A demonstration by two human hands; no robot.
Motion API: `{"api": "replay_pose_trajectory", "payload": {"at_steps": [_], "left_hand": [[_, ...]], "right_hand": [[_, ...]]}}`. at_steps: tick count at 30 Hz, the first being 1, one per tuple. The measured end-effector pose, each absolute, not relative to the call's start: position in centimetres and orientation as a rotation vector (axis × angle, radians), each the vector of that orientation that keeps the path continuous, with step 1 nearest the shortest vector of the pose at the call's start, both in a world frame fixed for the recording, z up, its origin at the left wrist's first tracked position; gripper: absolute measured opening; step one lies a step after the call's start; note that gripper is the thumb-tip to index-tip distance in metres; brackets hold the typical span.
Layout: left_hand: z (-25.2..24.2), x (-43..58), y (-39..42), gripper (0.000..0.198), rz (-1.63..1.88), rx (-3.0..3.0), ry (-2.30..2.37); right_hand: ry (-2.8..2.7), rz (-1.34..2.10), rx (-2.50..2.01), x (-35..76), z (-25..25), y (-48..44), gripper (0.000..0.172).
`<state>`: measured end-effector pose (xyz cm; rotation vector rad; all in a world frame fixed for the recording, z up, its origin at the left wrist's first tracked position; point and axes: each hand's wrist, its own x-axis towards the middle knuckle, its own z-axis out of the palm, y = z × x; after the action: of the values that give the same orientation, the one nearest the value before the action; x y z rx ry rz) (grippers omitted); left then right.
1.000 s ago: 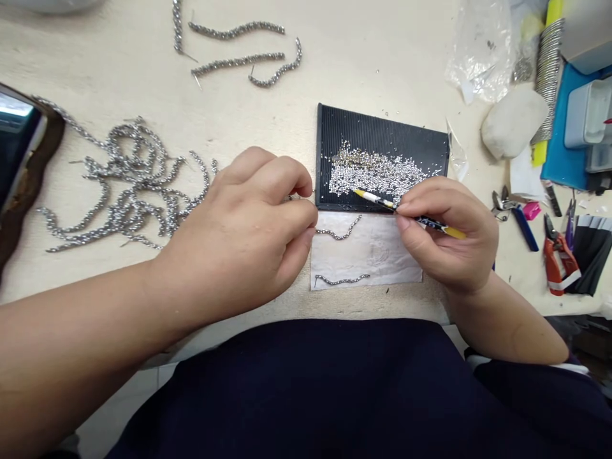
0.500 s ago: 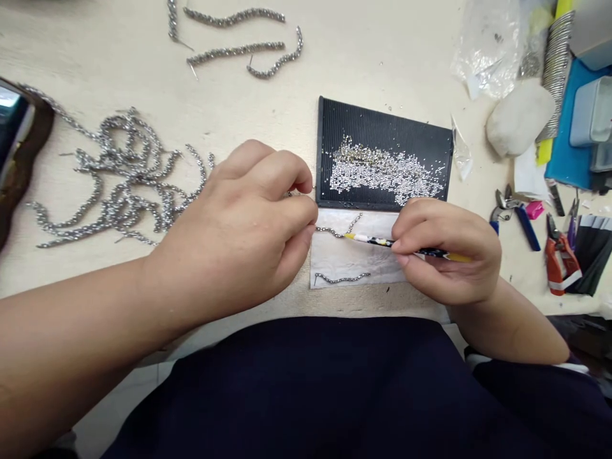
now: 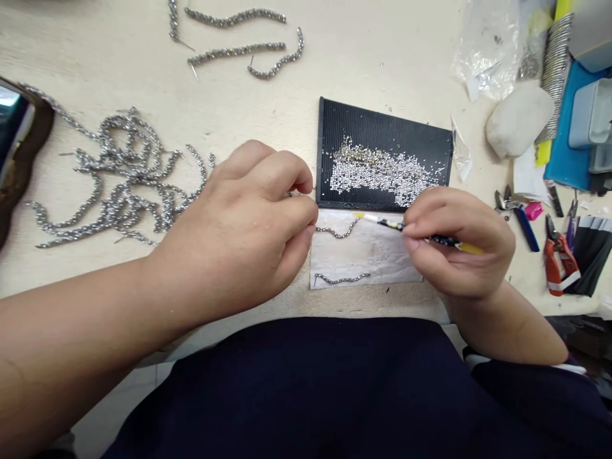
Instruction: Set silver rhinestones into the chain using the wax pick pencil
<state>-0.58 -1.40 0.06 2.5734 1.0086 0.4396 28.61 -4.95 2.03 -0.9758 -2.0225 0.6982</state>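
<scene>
My left hand (image 3: 248, 220) is closed, thumb against forefinger, at the left edge of a white sheet (image 3: 368, 258). From its fingertips a thin silver studded strand (image 3: 339, 236) runs right in a shallow curve. My right hand (image 3: 459, 245) pinches a black-and-white patterned pencil (image 3: 391, 224) with a yellow tip. The tip meets the strand's free right end, just below the black ribbed tray (image 3: 385, 118). Tiny shiny rhinestones (image 3: 377, 169) lie spread over the tray. A second short strand (image 3: 343, 280) lies lower on the sheet.
Left of my left hand is a tangled pile of silver strands (image 3: 129, 172); several more strands (image 3: 236, 50) lie at the back. To the right are a white lump (image 3: 519, 121), a plastic bag (image 3: 488, 48), orange-handled pliers (image 3: 560, 258) and a blue tray (image 3: 564, 146).
My right hand has moved up and right, taking the pencil tip from the bend of the strand to its free end. My left hand stays in place.
</scene>
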Motion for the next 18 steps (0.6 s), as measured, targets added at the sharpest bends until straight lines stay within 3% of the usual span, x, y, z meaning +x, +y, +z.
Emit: {"api": "replay_pose_trajectory", "payload": {"at_steps": [6,18], "left_hand": [[-0.52,-0.77,-1.37,0.029,0.519,2.597,0.977],[-0.29,-0.59,-1.39,0.031,0.48,2.557,1.019]], "right_hand": [[-1.944,0.545,-1.167,28.36,1.5,-5.08,0.026],[-1.946,0.573,-1.05,28.66,1.42,-4.78,0.027]]}}
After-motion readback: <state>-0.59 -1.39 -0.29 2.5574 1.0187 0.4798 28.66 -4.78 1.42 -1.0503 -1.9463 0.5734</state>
